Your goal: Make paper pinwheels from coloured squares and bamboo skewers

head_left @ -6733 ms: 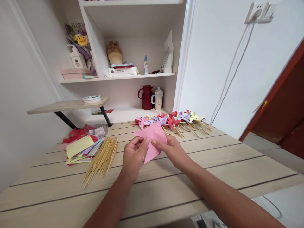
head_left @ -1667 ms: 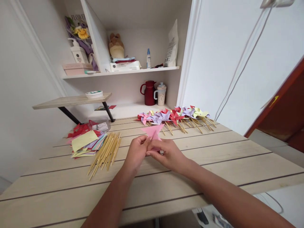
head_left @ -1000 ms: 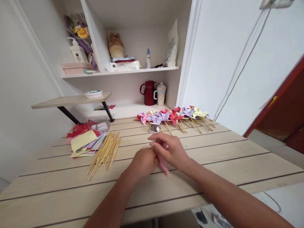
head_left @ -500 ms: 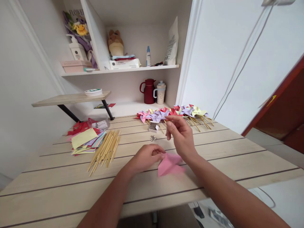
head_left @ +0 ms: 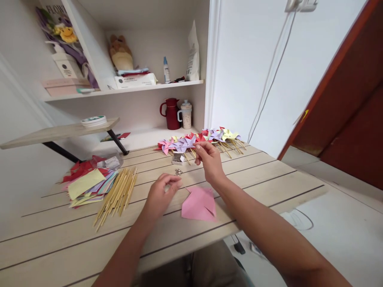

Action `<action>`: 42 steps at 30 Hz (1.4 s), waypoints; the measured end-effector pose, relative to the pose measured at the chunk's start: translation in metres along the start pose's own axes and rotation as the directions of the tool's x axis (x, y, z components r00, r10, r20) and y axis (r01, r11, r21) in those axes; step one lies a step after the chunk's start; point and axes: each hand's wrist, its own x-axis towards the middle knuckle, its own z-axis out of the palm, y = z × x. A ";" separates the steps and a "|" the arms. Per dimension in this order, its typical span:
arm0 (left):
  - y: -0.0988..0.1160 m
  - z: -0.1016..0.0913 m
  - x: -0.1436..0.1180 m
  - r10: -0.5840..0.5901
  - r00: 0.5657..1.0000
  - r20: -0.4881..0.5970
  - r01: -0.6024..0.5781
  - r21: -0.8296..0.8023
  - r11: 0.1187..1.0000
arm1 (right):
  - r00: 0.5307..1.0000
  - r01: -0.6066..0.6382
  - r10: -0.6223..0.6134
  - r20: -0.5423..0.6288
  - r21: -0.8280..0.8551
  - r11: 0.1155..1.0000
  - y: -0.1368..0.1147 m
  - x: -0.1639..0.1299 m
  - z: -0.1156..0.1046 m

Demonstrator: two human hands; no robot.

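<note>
A folded pink paper (head_left: 198, 203) lies flat on the wooden table (head_left: 269, 175), with neither hand on it. My left hand (head_left: 160, 194) rests on the table just left of the paper, fingers loosely curled and holding nothing I can see. Its fingertips point toward a few loose metal pins (head_left: 178, 172). My right hand (head_left: 210, 158) is raised above the table behind the paper, thumb and forefinger pinched together. Whether something small sits between them is too fine to see. A small pin box (head_left: 178, 158) stands just left of that hand.
A row of finished paper pinwheels (head_left: 197, 139) on sticks lies along the table's far edge. A bundle of wooden sticks (head_left: 117, 194) and a stack of coloured paper squares (head_left: 86, 183) lie at the left. Shelves behind hold a red jug (head_left: 171, 114) and a cup (head_left: 186, 114).
Both hands have let go of the pink paper, which now lies on the table. My right hand dipped to the loose pins and rose pinched. The view has swung to the right.
</note>
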 end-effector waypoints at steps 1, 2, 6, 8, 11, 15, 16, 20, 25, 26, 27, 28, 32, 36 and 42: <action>-0.002 0.001 -0.005 -0.030 0.998 0.063 0.027 0.052 0.998 | 1.000 -0.003 0.003 0.006 -0.004 1.000 0.000 0.000 0.000; -0.004 0.003 -0.009 -0.056 0.991 0.118 0.043 0.111 0.993 | 1.000 -0.005 0.005 0.013 -0.010 1.000 0.001 -0.001 0.001; -0.015 0.014 -0.017 -0.092 0.985 0.145 0.037 0.348 0.937 | 0.997 -0.026 0.028 0.074 -0.034 0.999 0.003 -0.003 0.003; -0.017 0.022 -0.015 -0.072 0.987 0.143 0.009 0.397 0.918 | 0.994 -0.044 0.049 0.099 -0.047 0.998 0.005 -0.004 0.004; -0.018 0.034 -0.012 -0.015 0.985 0.170 -0.056 0.409 0.911 | 0.990 -0.071 0.080 0.118 -0.072 0.995 0.008 -0.002 0.003; -0.016 0.033 -0.012 0.142 0.989 0.041 -0.147 0.379 0.914 | 0.979 -0.114 0.134 0.152 -0.133 0.984 0.011 0.000 0.000; -0.015 0.029 -0.013 0.199 0.979 -0.038 -0.170 0.375 0.911 | 0.976 -0.128 0.152 0.156 -0.149 0.980 0.012 0.000 0.000; -0.014 0.006 -0.017 0.334 0.865 -0.375 -0.189 0.373 0.908 | 0.952 -0.246 0.272 0.139 -0.177 0.953 0.017 -0.001 -0.001; -0.019 -0.008 -0.019 0.484 0.636 -0.600 -0.165 0.507 0.846 | 0.825 -0.500 0.526 0.208 -0.165 0.850 0.019 -0.004 0.009; -0.020 -0.008 -0.019 0.520 0.621 -0.587 -0.179 0.540 0.823 | 0.778 -0.559 0.579 0.244 -0.150 0.815 0.017 -0.005 0.011; -0.020 -0.007 -0.019 0.549 0.619 -0.562 -0.195 0.568 0.800 | 0.729 -0.615 0.622 0.287 -0.127 0.779 0.015 -0.005 0.014; -0.020 -0.005 -0.019 0.569 0.629 -0.529 -0.212 0.588 0.780 | 0.688 -0.655 0.645 0.331 -0.098 0.749 0.012 -0.006 0.016; -0.018 0.001 -0.021 0.600 0.669 -0.438 -0.255 0.623 0.740 | 0.686 -0.650 0.600 0.412 -0.022 0.759 -0.002 -0.013 0.025; -0.017 0.000 -0.023 0.579 0.668 -0.468 -0.224 0.615 0.756 | 0.715 -0.600 0.559 0.420 -0.042 0.799 -0.008 -0.023 0.034; -0.018 -0.004 -0.024 0.338 0.768 -0.545 -0.199 0.298 0.934 | 0.769 -0.569 0.521 0.370 0.024 0.822 0.003 -0.033 0.044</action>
